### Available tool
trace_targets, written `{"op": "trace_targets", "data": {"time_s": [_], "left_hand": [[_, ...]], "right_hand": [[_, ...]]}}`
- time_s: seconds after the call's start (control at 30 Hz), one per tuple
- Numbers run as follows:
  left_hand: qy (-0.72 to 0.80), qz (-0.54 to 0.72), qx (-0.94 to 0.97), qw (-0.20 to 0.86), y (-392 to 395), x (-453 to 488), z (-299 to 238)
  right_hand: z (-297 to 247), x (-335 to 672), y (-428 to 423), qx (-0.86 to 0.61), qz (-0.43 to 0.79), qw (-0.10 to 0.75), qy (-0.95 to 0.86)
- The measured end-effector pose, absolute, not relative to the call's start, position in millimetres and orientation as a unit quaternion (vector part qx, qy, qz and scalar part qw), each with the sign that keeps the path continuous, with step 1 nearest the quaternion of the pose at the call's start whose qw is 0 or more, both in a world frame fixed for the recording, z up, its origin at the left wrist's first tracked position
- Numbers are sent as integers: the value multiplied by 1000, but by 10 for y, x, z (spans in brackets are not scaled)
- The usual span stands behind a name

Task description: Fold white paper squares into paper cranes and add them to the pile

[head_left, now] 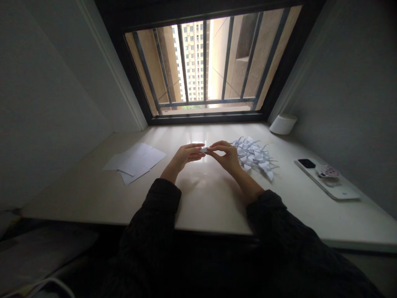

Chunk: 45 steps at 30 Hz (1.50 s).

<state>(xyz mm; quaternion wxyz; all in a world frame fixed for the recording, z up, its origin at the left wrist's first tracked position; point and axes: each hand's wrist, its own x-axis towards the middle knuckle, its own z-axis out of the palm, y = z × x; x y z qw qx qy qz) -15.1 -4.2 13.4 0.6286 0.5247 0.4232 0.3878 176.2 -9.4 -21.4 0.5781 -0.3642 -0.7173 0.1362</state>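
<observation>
Loose paper sheets (pixel 135 162) are lying at left. Left hand (pixel 186 156) and right hand (pixel 226 156) are meeting mid-sill, fingertips closing on a small folded paper piece (pixel 204 150) — both pinching it just above the windowsill (pixel 204 198). Judgement: creasing needs firm, aligned pinches. Folded cranes (pixel 256 156) are crowding the right hand; the phone (pixel 327 179) is lying well apart — open room nearer the body.

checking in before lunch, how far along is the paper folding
Done: a pile of folded paper figures lies right of the hands. In hand: left hand and right hand pinch one small folded piece. Left: a few flat sheets still lie unfolded.
</observation>
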Motion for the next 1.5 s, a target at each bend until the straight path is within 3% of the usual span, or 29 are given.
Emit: {"op": "trace_targets", "data": {"time_s": [0.83, 1.0, 1.2, 1.37, 1.5], "left_hand": [[439, 411, 558, 571, -98, -83, 147], [417, 455, 571, 542, -112, -11, 104], [423, 506, 609, 440, -163, 145, -56], [450, 546, 610, 356, -236, 205, -53], [445, 565, 600, 350, -244, 207, -18]], "right_hand": [[-208, 1720, -112, -390, 191, 577, -692], [-329, 1681, -9, -426, 291, 632, -578], [-470, 1579, 73, -401, 482, 630, -457], [-450, 1532, 46, -375, 514, 615, -466], [-407, 1540, 19, -350, 512, 591, -516]]}}
